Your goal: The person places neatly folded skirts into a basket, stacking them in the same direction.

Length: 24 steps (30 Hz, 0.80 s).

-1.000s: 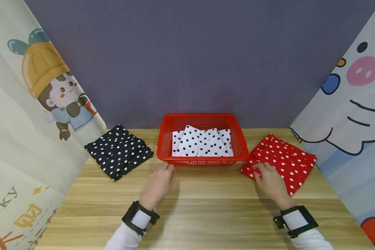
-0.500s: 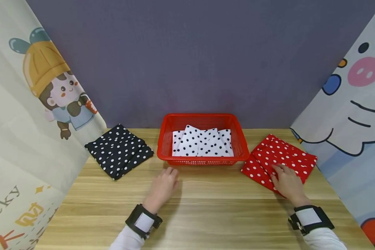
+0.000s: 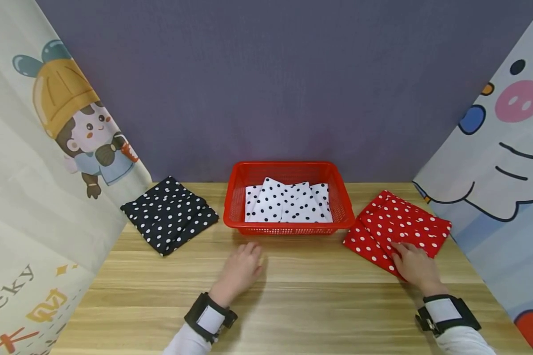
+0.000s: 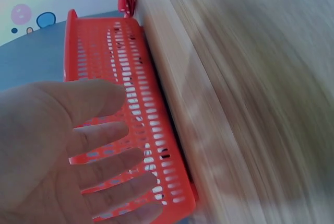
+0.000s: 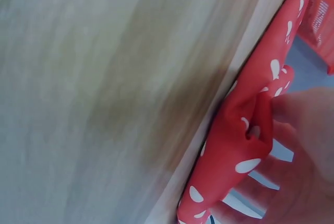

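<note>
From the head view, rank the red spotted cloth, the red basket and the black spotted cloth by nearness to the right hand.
1. red spotted cloth, under the right hand, which grips its near edge.
2. red basket, table centre, to the hand's left.
3. black spotted cloth, far left by the curtain.

Left hand (image 3: pixel 242 266) flat, fingers straight; right hand (image 3: pixel 415 264) pinching.
</note>
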{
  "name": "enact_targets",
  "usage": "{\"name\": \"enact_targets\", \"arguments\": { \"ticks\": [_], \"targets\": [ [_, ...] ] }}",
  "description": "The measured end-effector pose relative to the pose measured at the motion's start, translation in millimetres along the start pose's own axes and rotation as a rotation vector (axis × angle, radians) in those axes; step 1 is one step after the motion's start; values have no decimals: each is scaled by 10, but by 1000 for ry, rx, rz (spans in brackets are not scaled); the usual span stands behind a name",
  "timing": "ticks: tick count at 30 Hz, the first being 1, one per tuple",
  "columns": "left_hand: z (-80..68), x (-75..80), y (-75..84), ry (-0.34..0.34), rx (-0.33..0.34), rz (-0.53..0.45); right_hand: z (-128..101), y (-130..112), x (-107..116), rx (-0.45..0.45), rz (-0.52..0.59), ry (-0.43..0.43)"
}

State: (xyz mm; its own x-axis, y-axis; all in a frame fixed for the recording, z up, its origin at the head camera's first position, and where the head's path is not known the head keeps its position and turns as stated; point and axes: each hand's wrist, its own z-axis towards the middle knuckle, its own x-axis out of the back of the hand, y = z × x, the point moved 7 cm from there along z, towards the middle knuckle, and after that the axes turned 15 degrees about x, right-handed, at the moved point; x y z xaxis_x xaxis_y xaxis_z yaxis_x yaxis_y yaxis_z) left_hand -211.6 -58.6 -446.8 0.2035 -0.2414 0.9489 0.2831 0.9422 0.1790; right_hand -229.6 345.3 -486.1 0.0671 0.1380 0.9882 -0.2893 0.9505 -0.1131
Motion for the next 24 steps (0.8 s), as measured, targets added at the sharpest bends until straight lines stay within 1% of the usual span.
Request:
{"name": "enact_targets", "arguments": {
  "ticks": [7, 10, 17, 21, 24],
  "targets": [
    [2, -7, 125, -8, -26, -5, -77, -101, -12, -2, -17, -8],
    [6, -30, 160, -14, -26, -16, -121, -173, 8, 14, -24, -10],
    [19, -76, 254, -33, -31, -22, -210, -370, 33, 67, -81, -6],
    [13, -93, 322, -56, -35, -29, -241, -502, 29, 94, -71, -8],
    [10, -106, 384, -61, -46, -33, -255, -603, 25, 112, -58, -4]
  ]
}}
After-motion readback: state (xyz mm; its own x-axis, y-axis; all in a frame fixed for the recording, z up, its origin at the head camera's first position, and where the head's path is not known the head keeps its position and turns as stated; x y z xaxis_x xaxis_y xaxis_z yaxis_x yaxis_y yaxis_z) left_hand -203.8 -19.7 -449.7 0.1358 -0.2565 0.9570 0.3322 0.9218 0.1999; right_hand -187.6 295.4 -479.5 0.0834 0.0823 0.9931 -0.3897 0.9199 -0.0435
